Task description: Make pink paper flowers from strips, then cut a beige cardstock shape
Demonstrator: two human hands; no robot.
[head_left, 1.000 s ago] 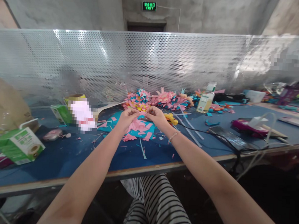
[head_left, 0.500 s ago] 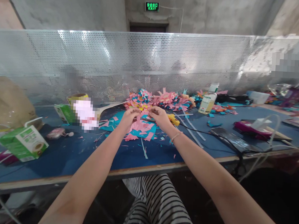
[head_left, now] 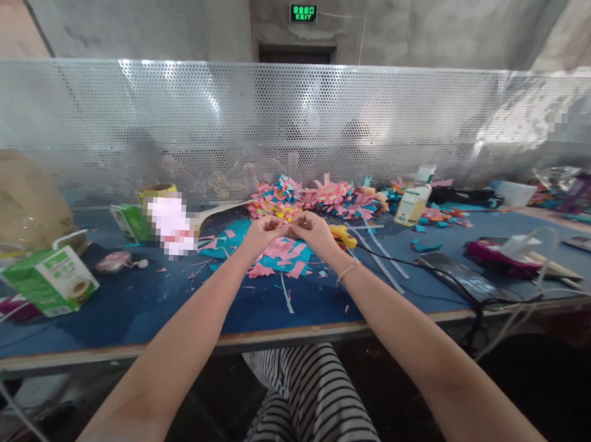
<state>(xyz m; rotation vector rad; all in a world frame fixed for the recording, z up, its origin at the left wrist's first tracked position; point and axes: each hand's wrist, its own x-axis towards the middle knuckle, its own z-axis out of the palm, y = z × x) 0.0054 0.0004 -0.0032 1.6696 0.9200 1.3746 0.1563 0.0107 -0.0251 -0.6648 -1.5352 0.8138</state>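
Box [head_left: 51, 279], green and white, sits on the table [head_left: 134, 311]. Next, the left hand [head_left: 271, 231] bends its fingers close together, over pink paper bits [head_left: 281, 248] on blue paper [head_left: 239, 229]. Beside it, the right hand [head_left: 302, 229] does too. I can't tell what they hold.

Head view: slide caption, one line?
Left hand and right hand close together above pink scraps on a blue sheet, with frilled pink clusters behind.

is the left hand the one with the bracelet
No, the bracelet is worn just behind the right hand, and the left hand has none.
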